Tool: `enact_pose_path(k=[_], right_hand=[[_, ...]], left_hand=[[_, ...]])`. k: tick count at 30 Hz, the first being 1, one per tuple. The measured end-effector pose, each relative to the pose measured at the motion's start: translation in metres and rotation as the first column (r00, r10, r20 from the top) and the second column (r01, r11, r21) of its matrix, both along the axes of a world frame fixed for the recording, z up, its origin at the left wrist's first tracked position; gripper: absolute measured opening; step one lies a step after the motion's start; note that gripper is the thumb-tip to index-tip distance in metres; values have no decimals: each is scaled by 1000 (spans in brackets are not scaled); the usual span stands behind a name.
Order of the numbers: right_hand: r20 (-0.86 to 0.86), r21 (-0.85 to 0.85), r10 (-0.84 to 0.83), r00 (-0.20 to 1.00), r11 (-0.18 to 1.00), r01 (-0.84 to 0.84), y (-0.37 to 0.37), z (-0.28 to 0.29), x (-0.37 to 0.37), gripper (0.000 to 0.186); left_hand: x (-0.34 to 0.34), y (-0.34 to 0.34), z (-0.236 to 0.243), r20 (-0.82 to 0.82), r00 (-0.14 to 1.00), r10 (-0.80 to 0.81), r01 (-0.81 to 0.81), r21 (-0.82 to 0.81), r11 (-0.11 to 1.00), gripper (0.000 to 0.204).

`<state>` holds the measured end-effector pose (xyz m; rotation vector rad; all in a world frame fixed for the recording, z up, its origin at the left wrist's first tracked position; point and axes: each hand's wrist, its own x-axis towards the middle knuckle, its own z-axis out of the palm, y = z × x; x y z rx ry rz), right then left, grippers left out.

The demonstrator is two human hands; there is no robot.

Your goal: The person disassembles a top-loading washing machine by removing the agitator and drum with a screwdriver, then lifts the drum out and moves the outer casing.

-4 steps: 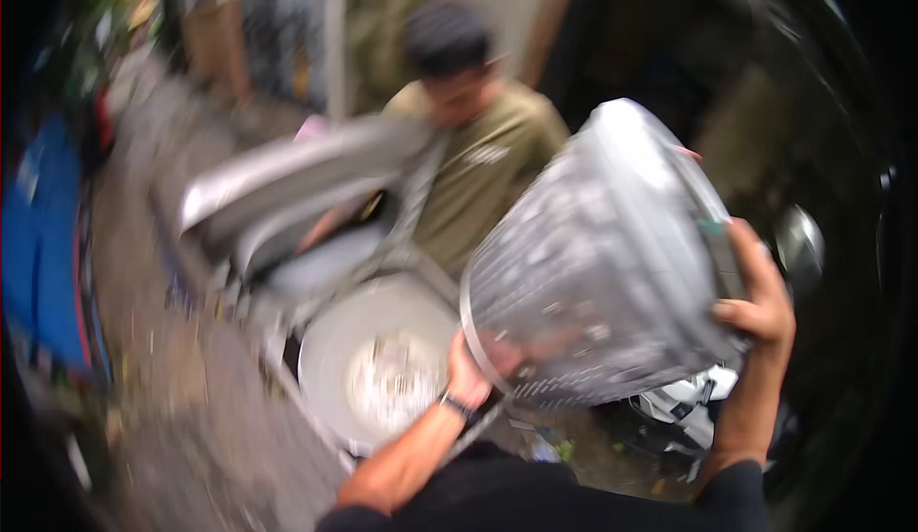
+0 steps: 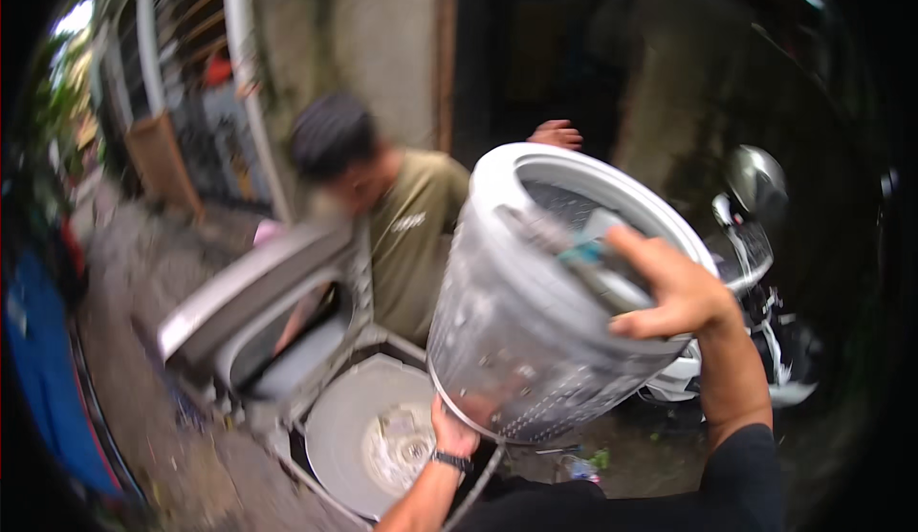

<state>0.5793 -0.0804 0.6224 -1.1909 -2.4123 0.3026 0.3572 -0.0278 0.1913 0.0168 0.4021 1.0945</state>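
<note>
A washing machine drum [image 2: 516, 360], grey and perforated with a pale ring around its open top, is tilted between my two hands. My left hand [image 2: 453, 431], with a dark band at the wrist, is closed on its bottom rim; part of the fingers is hidden. My right hand [image 2: 674, 288] grips the top ring, thumb outside. Beside those fingers is a grey and teal piece [image 2: 583, 250] that I cannot make out. Left of the drum, the washing machine's outer tub [image 2: 344, 417] lies open below, its round centre dirty. The machine's raised top panel [image 2: 253, 293] leans back.
A person in an olive shirt [image 2: 406, 245] bends behind the machine, one arm at the top panel, the other hand [image 2: 557, 134] beyond the drum. A motorbike [image 2: 751, 245] stands right. A blue object [image 2: 48, 369] borders the lane at left; litter [image 2: 580, 470] lies on the ground.
The drum has turned more upright, so its open top now shows. The person and the machine sit farther left in the picture as the view has swung right. Both hands keep their hold.
</note>
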Motion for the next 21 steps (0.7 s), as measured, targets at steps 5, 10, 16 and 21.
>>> enact_pose_path(k=[5,10,16,21], right_hand=[[149,-132,-87,985,985,107,23,4,4,68],[95,-202,8,995,979,12,44,-20,25,67],[97,-227,-21,995,973,43,70,0,35,67],[96,-188,-54,994,980,72,94,-5,37,69]], left_hand=[[18,-3,-11,-68,993,-98,98,-1,995,69],[46,-2,-18,-90,992,-87,91,38,995,73],[34,-23,-30,-138,989,-49,19,-213,977,70],[-51,32,11,-872,-232,431,67,428,901,82]])
